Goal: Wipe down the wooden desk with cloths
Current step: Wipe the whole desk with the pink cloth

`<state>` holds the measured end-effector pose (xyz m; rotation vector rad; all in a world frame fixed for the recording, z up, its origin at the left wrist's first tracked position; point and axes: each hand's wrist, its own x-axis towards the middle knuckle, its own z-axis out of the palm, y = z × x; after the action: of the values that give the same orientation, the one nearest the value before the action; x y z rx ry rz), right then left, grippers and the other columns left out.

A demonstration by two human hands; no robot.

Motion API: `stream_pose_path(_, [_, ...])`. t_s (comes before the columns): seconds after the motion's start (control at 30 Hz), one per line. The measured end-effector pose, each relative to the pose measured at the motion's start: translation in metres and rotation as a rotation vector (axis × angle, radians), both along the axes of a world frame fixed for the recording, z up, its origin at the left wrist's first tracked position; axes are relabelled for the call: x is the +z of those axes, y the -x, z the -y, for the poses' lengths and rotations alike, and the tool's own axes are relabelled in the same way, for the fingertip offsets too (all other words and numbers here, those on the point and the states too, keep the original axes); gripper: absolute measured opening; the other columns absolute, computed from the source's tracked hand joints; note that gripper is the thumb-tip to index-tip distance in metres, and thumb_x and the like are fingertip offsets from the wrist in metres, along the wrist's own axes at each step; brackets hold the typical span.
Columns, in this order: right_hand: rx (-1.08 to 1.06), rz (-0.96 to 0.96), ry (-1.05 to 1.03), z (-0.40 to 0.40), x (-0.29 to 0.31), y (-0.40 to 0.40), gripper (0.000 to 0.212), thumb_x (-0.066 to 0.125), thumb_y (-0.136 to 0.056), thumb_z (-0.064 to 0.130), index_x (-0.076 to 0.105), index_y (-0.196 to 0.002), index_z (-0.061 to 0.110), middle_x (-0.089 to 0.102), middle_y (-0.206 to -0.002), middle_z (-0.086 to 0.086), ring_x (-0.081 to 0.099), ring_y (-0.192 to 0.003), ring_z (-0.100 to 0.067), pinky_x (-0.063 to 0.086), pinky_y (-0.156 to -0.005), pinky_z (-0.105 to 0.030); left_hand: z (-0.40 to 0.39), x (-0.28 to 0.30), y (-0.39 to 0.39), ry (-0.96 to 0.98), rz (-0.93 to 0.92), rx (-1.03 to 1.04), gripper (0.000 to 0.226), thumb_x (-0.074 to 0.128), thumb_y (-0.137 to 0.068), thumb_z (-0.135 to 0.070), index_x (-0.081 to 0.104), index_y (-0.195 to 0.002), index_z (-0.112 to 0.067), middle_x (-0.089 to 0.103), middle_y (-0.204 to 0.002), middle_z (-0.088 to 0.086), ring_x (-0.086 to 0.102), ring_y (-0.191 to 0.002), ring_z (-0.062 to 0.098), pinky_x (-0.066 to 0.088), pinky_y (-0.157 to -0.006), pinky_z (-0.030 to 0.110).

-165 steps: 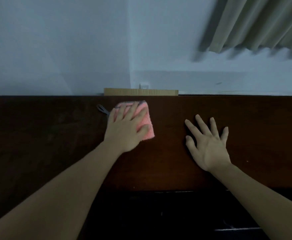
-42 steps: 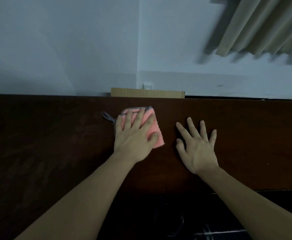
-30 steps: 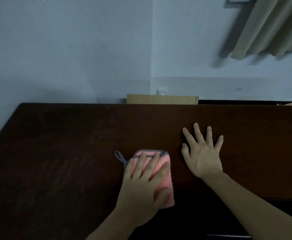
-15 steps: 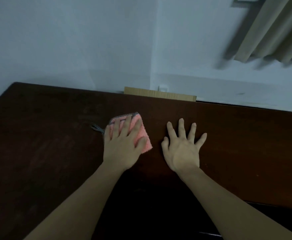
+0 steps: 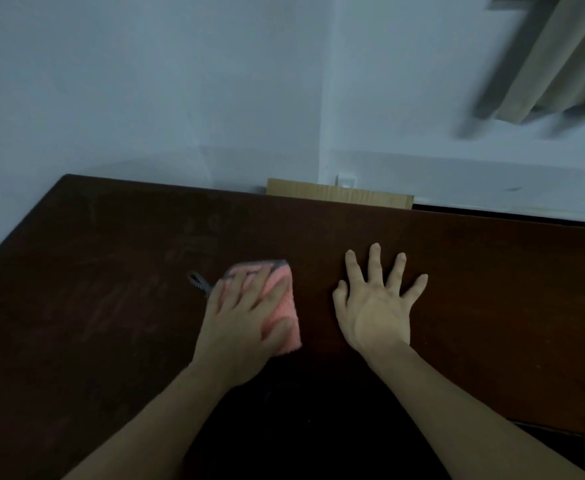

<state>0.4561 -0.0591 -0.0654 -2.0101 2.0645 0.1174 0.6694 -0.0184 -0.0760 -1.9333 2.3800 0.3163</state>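
Desk, one pink cloth under flat left hand, right hand splayed, seemingly resting.

Left hand lying flat with fingers extended, seemingly pressing downward though motion-blurred, right hand resting palm-down, fingers splayed, both forearms reaching forward.

I face a room corner where two plain pale walls meet; the left wall and the right wall are both bare. A beige curtain hangs at upper right, casting a blurred shadow. A small white wall socket sits low near the corner. A tan cardboard panel stands just below it. Lighting is dim.
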Motion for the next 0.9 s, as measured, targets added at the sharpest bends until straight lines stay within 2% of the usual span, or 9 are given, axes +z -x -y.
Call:
stream_pose_path(0.1, [0.005, -0.006, 0.013, 0.0, -0.001, 0.0, 0.061, 0.015, -0.105, 0.05, 0.0, -0.161, 0.033, -0.01, -0.17, -0.008, -0.015, -0.152, -0.046, -0.005, -0.116, -0.074, 0.044, -0.001, -0.001, -0.001, 0.011, 0.081, 0.073, -0.004, -0.088, -0.073, -0.019, -0.155, -0.049, -0.018, -0.168, -0.008, -0.013, -0.155, 0.026, -0.009, -0.122, 0.049])
stream_pose_path(0.27, [0.006, -0.016, 0.013, 0.001, -0.002, -0.001, 0.061, 0.015, -0.105, 0.051, 0.002, -0.162, 0.035, -0.01, -0.17, -0.005, -0.014, -0.153, -0.044, -0.004, -0.117, -0.072, 0.069, 0.002, 0.005, -0.002, 0.056, 0.103, 0.066, 0.01, -0.101, -0.065, -0.011, -0.159, -0.042, -0.013, -0.17, -0.002, -0.009, -0.155, 0.032, -0.004, -0.124, 0.055])
stream_pose_path(0.43, [-0.002, -0.076, 0.028, 0.003, 0.004, -0.011, 0.06, 0.022, -0.104, 0.051, 0.008, -0.161, 0.038, -0.015, -0.169, 0.0, -0.015, -0.153, -0.04, -0.003, -0.115, -0.073, 0.001, 0.008, -0.017, -0.054, -0.042, -0.153, 0.066, 0.008, -0.098, -0.065, -0.013, -0.157, -0.046, -0.029, -0.165, -0.011, -0.026, -0.152, 0.021, -0.017, -0.121, 0.046])
stream_pose_path(0.5, [0.007, -0.048, 0.032, 0.004, 0.009, -0.03, 0.061, 0.024, -0.103, 0.051, 0.009, -0.161, 0.038, -0.01, -0.17, 0.001, -0.014, -0.154, -0.038, -0.002, -0.116, -0.072, -0.024, 0.007, -0.038, -0.075, -0.06, -0.259, 0.066, 0.016, -0.1, -0.064, -0.011, -0.158, -0.048, -0.024, -0.166, -0.013, -0.026, -0.153, 0.019, -0.016, -0.121, 0.046])
stream_pose_path(0.57, [0.009, 0.045, 0.013, 0.007, 0.012, -0.055, 0.06, 0.025, -0.104, 0.05, 0.007, -0.161, 0.039, -0.007, -0.17, 0.003, -0.014, -0.154, -0.036, -0.003, -0.118, -0.07, -0.03, 0.005, -0.057, -0.069, -0.051, -0.32, 0.066, 0.025, -0.102, -0.063, -0.004, -0.159, -0.048, -0.012, -0.169, -0.014, -0.015, -0.156, 0.02, -0.007, -0.122, 0.048])
stream_pose_path(0.67, [-0.018, 0.121, -0.042, 0.014, 0.01, -0.088, 0.059, 0.024, -0.106, 0.048, 0.002, -0.16, 0.041, -0.009, -0.17, 0.004, -0.016, -0.154, -0.036, -0.005, -0.118, -0.07, 0.003, 0.002, -0.074, -0.049, -0.05, -0.3, 0.069, 0.026, -0.1, -0.064, -0.009, -0.158, -0.049, -0.016, -0.167, -0.016, -0.019, -0.154, 0.019, -0.013, -0.122, 0.046])
stream_pose_path(0.77, [-0.027, 0.016, -0.028, 0.015, -0.003, -0.1, 0.06, 0.005, -0.102, 0.05, -0.003, -0.16, 0.039, -0.014, -0.169, 0.001, -0.017, -0.153, -0.041, -0.005, -0.116, -0.074, 0.067, 0.001, -0.082, -0.015, -0.009, -0.182, 0.066, 0.019, -0.101, -0.065, -0.014, -0.157, -0.048, -0.031, -0.162, -0.016, -0.027, -0.152, 0.02, -0.017, -0.122, 0.048])
stream_pose_path(0.83, [-0.025, -0.029, -0.011, 0.014, -0.009, -0.101, 0.071, -0.01, -0.09, 0.051, -0.004, -0.16, 0.038, -0.013, -0.17, -0.001, -0.015, -0.153, -0.043, -0.005, -0.115, -0.074, 0.116, -0.003, -0.083, -0.017, 0.012, -0.13, 0.065, 0.014, -0.101, -0.066, -0.012, -0.158, -0.046, -0.028, -0.163, -0.013, -0.021, -0.153, 0.023, -0.012, -0.123, 0.052])
stream_pose_path(0.9, [-0.02, -0.035, -0.007, 0.012, -0.01, -0.101, 0.077, -0.012, -0.086, 0.052, 0.001, -0.161, 0.038, -0.007, -0.17, -0.002, -0.011, -0.153, -0.044, -0.003, -0.114, -0.074, 0.151, -0.002, -0.079, -0.016, 0.025, -0.11, 0.065, 0.013, -0.101, -0.066, -0.009, -0.159, -0.045, -0.02, -0.167, -0.008, -0.014, -0.155, 0.028, -0.009, -0.124, 0.055])
